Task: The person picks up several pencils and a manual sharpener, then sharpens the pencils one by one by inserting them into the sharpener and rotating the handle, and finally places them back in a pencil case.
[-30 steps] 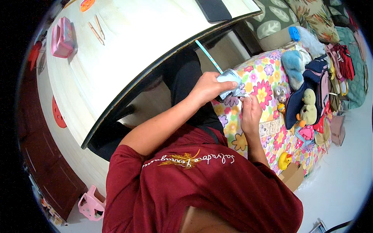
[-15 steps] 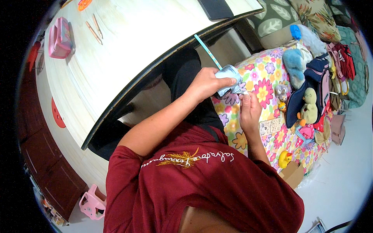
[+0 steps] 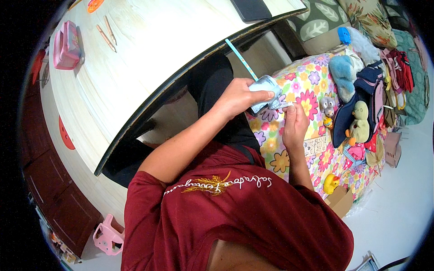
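Note:
My left hand (image 3: 238, 98) is wrapped round a pale blue hand-crank pencil sharpener (image 3: 266, 86), held over the flowered cloth near the table's edge. A light blue pencil (image 3: 241, 58) sticks out of its far side, pointing up and left. At the sharpener's near right side, my right hand (image 3: 295, 122) pinches the end of the small crank (image 3: 284, 105) between thumb and fingers. The pencil's tip is hidden inside the sharpener.
On the white table (image 3: 149, 67) lie two wooden pencils (image 3: 107, 34), a pink pencil case (image 3: 68, 45) and a dark flat case (image 3: 251, 10). Soft toys, including a yellow duck (image 3: 331, 184), and a navy bag (image 3: 347, 118) rest on the flowered cloth (image 3: 279, 161) at right.
My right hand has moved a little right and outward with the crank. My left hand, the sharpener and the pencil stay nearly still.

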Demonstrator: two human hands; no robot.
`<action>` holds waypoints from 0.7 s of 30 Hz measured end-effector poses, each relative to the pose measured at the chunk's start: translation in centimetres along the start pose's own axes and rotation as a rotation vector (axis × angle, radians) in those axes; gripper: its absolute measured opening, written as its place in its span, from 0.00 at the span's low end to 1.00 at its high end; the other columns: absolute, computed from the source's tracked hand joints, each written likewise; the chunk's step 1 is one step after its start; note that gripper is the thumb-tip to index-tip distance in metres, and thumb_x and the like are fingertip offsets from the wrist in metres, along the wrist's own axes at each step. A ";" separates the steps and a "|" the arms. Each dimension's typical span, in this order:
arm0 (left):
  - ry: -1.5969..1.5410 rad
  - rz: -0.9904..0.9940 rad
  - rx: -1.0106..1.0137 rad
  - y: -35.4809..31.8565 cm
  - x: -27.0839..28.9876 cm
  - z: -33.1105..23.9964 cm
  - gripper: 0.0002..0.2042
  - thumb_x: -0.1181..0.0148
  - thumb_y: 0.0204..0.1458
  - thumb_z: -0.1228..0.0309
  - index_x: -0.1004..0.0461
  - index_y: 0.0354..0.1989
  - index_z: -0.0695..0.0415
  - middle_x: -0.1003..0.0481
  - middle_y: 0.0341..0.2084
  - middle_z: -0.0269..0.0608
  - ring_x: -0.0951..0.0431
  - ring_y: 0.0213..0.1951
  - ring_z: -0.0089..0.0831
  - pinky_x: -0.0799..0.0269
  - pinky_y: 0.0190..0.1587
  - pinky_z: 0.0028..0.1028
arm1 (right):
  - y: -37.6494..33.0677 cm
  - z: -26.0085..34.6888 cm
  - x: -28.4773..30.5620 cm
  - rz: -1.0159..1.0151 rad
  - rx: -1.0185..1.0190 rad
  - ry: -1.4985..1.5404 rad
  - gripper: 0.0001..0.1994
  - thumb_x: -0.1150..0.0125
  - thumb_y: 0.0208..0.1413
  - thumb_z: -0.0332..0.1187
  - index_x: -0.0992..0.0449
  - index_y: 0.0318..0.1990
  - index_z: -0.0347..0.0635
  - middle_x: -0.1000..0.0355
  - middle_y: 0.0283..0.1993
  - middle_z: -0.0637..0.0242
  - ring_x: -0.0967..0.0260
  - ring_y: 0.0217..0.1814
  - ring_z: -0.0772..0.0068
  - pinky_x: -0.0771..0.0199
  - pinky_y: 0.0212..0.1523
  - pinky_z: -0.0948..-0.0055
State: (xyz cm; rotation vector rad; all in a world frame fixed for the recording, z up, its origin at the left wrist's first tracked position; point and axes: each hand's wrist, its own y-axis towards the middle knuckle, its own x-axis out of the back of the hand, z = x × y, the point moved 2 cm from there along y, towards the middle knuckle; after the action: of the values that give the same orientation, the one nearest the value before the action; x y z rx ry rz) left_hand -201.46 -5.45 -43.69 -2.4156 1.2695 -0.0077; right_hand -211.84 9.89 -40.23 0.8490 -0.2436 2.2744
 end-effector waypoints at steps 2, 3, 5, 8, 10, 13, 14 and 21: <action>-0.004 0.003 0.003 -0.1 0.0 -0.1 0.20 0.32 0.40 0.59 0.24 0.26 0.69 0.25 0.18 0.41 0.27 0.20 0.22 0.32 0.24 0.23 | 0.2 -0.1 0.1 0.010 -0.009 -0.002 0.13 0.58 0.62 0.36 0.30 0.35 0.35 0.29 0.28 0.59 0.32 0.29 0.64 0.34 0.34 0.69; -0.012 0.005 0.003 -0.1 0.0 -0.2 0.20 0.32 0.40 0.59 0.24 0.26 0.69 0.25 0.18 0.41 0.27 0.20 0.21 0.31 0.24 0.23 | 0.4 -0.2 0.1 0.007 -0.010 -0.007 0.13 0.58 0.62 0.36 0.30 0.35 0.35 0.29 0.28 0.59 0.32 0.29 0.64 0.34 0.34 0.69; -0.029 0.011 0.003 -0.2 0.0 -0.4 0.20 0.32 0.40 0.59 0.24 0.26 0.69 0.25 0.18 0.41 0.27 0.21 0.21 0.31 0.25 0.23 | 0.5 -0.3 0.1 -0.005 -0.009 -0.021 0.13 0.58 0.62 0.36 0.30 0.34 0.35 0.30 0.27 0.59 0.32 0.29 0.63 0.34 0.33 0.69; -0.051 0.012 0.009 -0.3 0.0 -0.4 0.19 0.32 0.40 0.60 0.24 0.26 0.68 0.25 0.19 0.40 0.27 0.21 0.21 0.32 0.24 0.22 | 0.7 -0.2 0.1 -0.005 -0.013 -0.042 0.13 0.58 0.62 0.36 0.30 0.33 0.35 0.30 0.27 0.59 0.32 0.29 0.63 0.34 0.33 0.68; -0.061 0.011 0.015 -0.3 -0.1 -0.4 0.19 0.32 0.40 0.60 0.23 0.26 0.68 0.25 0.19 0.40 0.27 0.21 0.21 0.32 0.24 0.22 | 0.8 -0.6 0.1 -0.011 0.004 -0.034 0.14 0.58 0.62 0.36 0.31 0.33 0.35 0.30 0.27 0.59 0.32 0.29 0.63 0.34 0.33 0.68; -0.067 0.016 0.013 -0.2 -0.1 -0.2 0.18 0.32 0.40 0.61 0.23 0.26 0.68 0.26 0.18 0.39 0.28 0.20 0.20 0.32 0.24 0.22 | 1.0 -0.7 0.0 -0.021 0.009 -0.013 0.15 0.58 0.62 0.37 0.31 0.32 0.35 0.31 0.26 0.59 0.33 0.29 0.63 0.35 0.33 0.68; -0.073 0.013 0.011 -0.2 -0.2 -0.2 0.18 0.32 0.40 0.61 0.23 0.26 0.68 0.26 0.19 0.39 0.28 0.20 0.20 0.32 0.24 0.22 | 1.1 -0.8 -0.1 -0.024 0.007 -0.004 0.15 0.58 0.63 0.37 0.31 0.32 0.35 0.31 0.26 0.60 0.33 0.29 0.64 0.35 0.33 0.68; -0.103 0.002 0.006 -0.1 -0.3 0.0 0.18 0.31 0.40 0.62 0.24 0.27 0.68 0.26 0.19 0.38 0.29 0.21 0.20 0.33 0.25 0.22 | 1.7 -5.0 -1.5 0.057 -0.204 0.304 0.17 0.60 0.63 0.40 0.33 0.29 0.36 0.39 0.20 0.68 0.41 0.21 0.76 0.39 0.23 0.73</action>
State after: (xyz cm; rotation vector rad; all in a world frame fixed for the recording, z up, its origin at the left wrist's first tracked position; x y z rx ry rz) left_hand -201.51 -5.18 -43.59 -2.3771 1.2235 0.1121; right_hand -214.70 9.80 -44.93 0.3904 -0.3559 2.3452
